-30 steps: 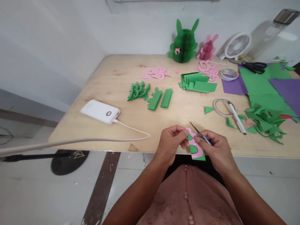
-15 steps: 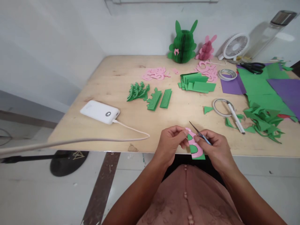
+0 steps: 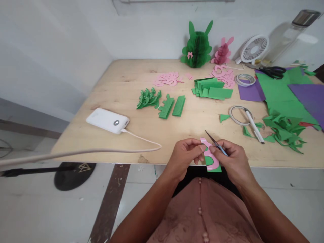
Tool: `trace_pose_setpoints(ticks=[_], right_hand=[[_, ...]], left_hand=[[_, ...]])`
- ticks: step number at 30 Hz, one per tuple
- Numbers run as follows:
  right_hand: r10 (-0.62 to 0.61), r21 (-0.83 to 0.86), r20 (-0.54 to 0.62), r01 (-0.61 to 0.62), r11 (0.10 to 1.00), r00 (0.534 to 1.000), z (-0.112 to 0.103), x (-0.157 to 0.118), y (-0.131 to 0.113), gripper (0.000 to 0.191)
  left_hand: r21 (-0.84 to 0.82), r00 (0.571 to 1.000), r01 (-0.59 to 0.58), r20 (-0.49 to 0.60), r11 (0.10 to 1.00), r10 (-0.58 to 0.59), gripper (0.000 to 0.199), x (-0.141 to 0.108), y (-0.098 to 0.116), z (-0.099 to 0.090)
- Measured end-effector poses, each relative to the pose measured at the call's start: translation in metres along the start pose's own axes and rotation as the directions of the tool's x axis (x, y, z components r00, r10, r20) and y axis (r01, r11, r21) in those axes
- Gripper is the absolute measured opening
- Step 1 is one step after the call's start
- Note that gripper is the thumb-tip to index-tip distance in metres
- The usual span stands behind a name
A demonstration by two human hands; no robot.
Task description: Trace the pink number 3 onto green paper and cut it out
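My left hand [image 3: 186, 156] pinches the left edge of a pink paper cutout [image 3: 214, 162] between thumb and fingers, at the table's front edge. Behind the cutout lies green paper [image 3: 209, 160], showing through its rounded openings. My right hand [image 3: 233, 158] is closed around a slim pointed tool [image 3: 221, 149] with a dark blade and blue handle, its tip pointing up and left. The right fingertips also reach the right side of the cutout. Whether the tool has finger loops is hidden by the hand.
Folded green pieces [image 3: 166, 107], a green strip stack [image 3: 217, 90] and pink cutouts [image 3: 168, 79] lie beyond my hands. At right are a white pen [image 3: 254, 127], a tape roll [image 3: 245, 80], green scraps [image 3: 286, 131] and black scissors [image 3: 272, 72]. A white power bank [image 3: 107, 120] trails a cable at left.
My left thumb and fingers have shifted slightly down along the cutout, uncovering more of its pink top. The right hand and its tool have hardly moved.
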State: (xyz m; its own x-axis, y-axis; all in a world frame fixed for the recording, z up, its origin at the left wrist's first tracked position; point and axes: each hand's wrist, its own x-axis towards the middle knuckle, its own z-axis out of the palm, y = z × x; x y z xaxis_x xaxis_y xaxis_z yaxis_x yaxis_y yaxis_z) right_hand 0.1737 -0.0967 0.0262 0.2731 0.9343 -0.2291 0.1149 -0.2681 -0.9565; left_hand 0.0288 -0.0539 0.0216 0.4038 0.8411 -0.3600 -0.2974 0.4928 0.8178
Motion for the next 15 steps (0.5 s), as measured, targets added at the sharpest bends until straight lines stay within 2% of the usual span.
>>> trace_pose_setpoints(ticks=[9, 15], right_hand=[[0.012, -0.012, 0.009, -0.012, 1.0, 1.0, 0.002, -0.004, -0.006, 0.02], [0.009, -0.029, 0.001, -0.009, 1.0, 1.0, 0.003, -0.004, -0.008, 0.021]], left_hand=[[-0.023, 0.997, 0.017, -0.073, 1.0, -0.018, 0.033, -0.005, -0.002, 0.009], [-0.065, 0.996, -0.004, -0.091, 0.998, -0.002, 0.028, -0.006, -0.004, 0.013]])
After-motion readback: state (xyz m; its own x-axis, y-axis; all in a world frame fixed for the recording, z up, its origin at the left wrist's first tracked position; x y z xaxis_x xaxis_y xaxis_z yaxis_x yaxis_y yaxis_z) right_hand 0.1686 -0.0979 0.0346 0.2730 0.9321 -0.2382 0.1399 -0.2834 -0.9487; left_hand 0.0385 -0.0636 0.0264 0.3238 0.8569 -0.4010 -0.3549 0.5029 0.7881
